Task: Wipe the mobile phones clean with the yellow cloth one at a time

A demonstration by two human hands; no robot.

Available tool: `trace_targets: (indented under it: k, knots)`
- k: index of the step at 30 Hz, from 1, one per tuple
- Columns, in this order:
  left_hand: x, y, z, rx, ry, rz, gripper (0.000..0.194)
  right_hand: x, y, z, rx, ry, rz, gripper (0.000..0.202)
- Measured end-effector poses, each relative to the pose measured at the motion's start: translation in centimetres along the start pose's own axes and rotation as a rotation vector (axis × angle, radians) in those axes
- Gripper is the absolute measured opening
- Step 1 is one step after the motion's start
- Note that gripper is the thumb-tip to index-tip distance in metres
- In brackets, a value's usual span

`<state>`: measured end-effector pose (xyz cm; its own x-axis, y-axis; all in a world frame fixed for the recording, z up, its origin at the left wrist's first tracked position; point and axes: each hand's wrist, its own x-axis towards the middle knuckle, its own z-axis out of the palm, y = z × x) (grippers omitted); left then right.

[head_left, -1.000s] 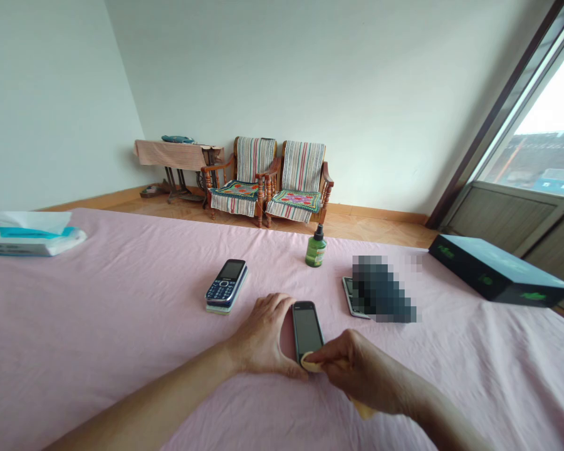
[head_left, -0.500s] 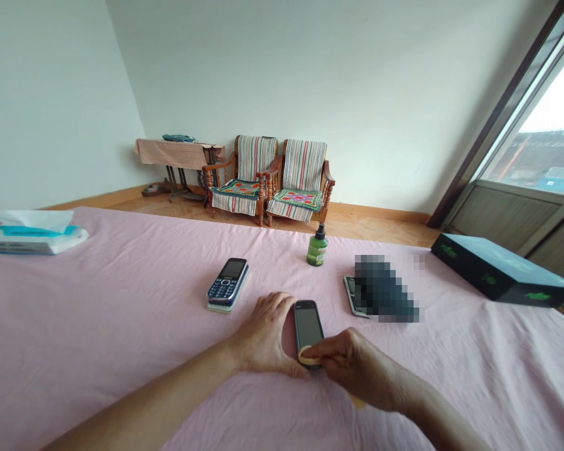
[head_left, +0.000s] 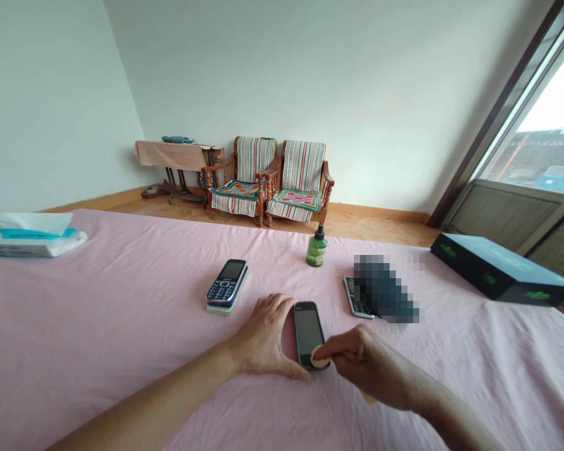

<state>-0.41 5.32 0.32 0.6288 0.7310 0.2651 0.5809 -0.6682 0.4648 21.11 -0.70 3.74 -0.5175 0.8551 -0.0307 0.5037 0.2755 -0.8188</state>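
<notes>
A black touchscreen phone [head_left: 308, 327] lies face up on the pink cloth-covered table [head_left: 122, 313]. My left hand [head_left: 263, 338] rests beside it, fingers along its left edge and thumb at its near end, holding it in place. My right hand [head_left: 361, 363] pinches a small yellow cloth [head_left: 319, 358] and presses it on the phone's near right corner. A blue keypad phone [head_left: 227, 284] lies on top of another device to the far left of the hands.
A green spray bottle [head_left: 316, 247] stands behind the phones. Another keypad phone [head_left: 357, 297] lies at right, partly behind a blurred patch. A dark box [head_left: 498, 269] sits far right, a tissue pack [head_left: 31, 235] far left. Two chairs [head_left: 275, 181] stand by the wall.
My right hand with the yellow cloth has slid a little to the right across the phone's near end. My left hand and the phone have stayed put.
</notes>
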Motion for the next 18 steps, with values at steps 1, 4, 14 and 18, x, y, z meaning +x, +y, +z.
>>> trace_targets:
  k: [1, 4, 14, 18]
  knots:
    - [0.0, 0.0, 0.0, 0.003, -0.007, -0.003, 0.099, -0.1, 0.2, -0.3, 0.002, 0.028, 0.026, 0.044]
    - [0.0, 0.0, -0.1, 0.010, -0.023, -0.008, 0.100, -0.3, 0.5, -1.0, 0.003, 0.051, 0.069, 0.041]
    - [0.1, 0.2, -0.3, 0.004, -0.034, -0.011, 0.100, -0.4, 0.0, -1.2, 0.054, -0.046, 0.274, 0.038]
    - [0.0, 0.2, -0.2, 0.003, -0.036, -0.019, 0.101, -0.4, 0.3, -0.9, 0.093, -0.053, 0.233, 0.037]
